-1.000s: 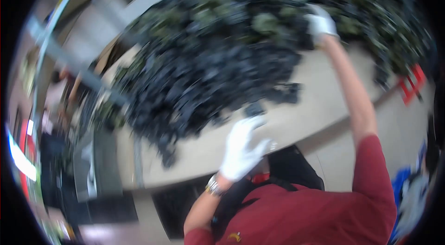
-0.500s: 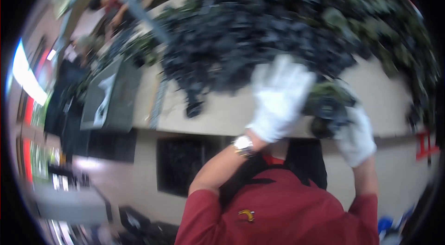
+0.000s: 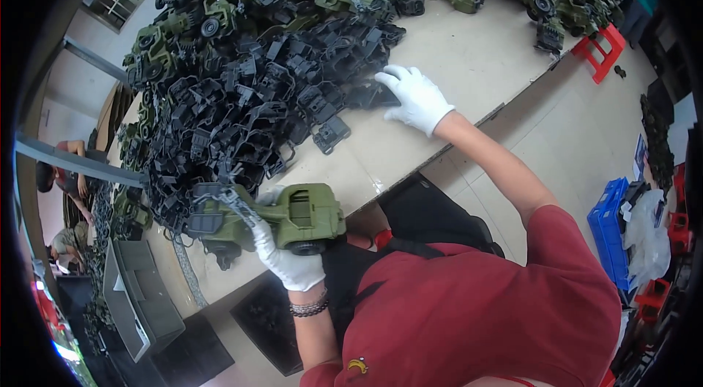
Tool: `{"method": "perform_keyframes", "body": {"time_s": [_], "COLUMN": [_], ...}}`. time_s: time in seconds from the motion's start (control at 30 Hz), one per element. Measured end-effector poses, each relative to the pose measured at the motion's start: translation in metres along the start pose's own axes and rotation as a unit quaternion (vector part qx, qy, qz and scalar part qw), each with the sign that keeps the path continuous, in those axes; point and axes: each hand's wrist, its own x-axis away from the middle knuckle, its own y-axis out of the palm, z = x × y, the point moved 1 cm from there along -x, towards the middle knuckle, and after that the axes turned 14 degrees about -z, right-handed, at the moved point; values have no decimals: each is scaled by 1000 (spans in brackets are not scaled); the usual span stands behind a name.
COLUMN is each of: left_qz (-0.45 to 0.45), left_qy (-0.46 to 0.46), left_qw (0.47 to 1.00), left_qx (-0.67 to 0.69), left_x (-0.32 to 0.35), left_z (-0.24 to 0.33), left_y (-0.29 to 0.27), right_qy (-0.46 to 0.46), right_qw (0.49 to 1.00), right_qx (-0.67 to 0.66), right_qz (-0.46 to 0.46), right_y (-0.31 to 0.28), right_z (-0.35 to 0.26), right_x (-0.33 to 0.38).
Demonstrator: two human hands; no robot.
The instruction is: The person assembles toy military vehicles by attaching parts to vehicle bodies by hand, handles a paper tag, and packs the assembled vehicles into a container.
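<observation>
My left hand (image 3: pixel 289 259), in a white glove, is closed around an olive-green toy jeep (image 3: pixel 311 211) with black wheels. The jeep lies sideways over the table's near edge, and a grey gun-like part (image 3: pixel 238 204) slants across its front. My right hand (image 3: pixel 417 99), also gloved, is stretched over the table with thumb and fingers apart. At its fingertips is a blurred dark part (image 3: pixel 368 96); whether they touch it is unclear. Left of it spreads a heap of black plastic frame parts (image 3: pixel 220 109), with one loose black piece (image 3: pixel 331 134) at its near side.
Many green toy jeeps (image 3: pixel 212 6) are piled along the far side of the pale table (image 3: pixel 469 39). A grey bin (image 3: pixel 143 299) stands at the left. On the right are a red stool (image 3: pixel 600 51) and a blue crate (image 3: pixel 608 229). Another person (image 3: pixel 69 167) works at far left.
The view has swung toward the right. My hands have moved apart: the left now holds the green jeep, which was near my right hand, and the right reaches out over the table.
</observation>
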Motion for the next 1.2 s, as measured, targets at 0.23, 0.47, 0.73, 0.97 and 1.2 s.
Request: {"method": "perform_keyframes", "body": {"time_s": [0.23, 0.47, 0.73, 0.97, 1.2], "left_qz": [12, 10, -38, -12, -64], "left_qy": [-84, -109, -108, -93, -70], "left_qw": [996, 994, 993, 991, 991], "left_qx": [-9, 6, 27, -92, -99], "left_x": [8, 7, -8, -2, 8], "left_z": [-24, -43, -46, -48, -50], "left_y": [9, 20, 28, 35, 41], "right_qy": [99, 288, -96, -171, -243], "right_qw": [971, 957, 991, 968, 946], "right_qx": [-207, -25, 49, -169, -208], "right_qz": [68, 9, -76, 65, 48], "right_y": [-37, -46, -30, -39, -14], "right_z": [25, 53, 74, -65, -98], "right_x": [18, 21, 39, 83, 88]}}
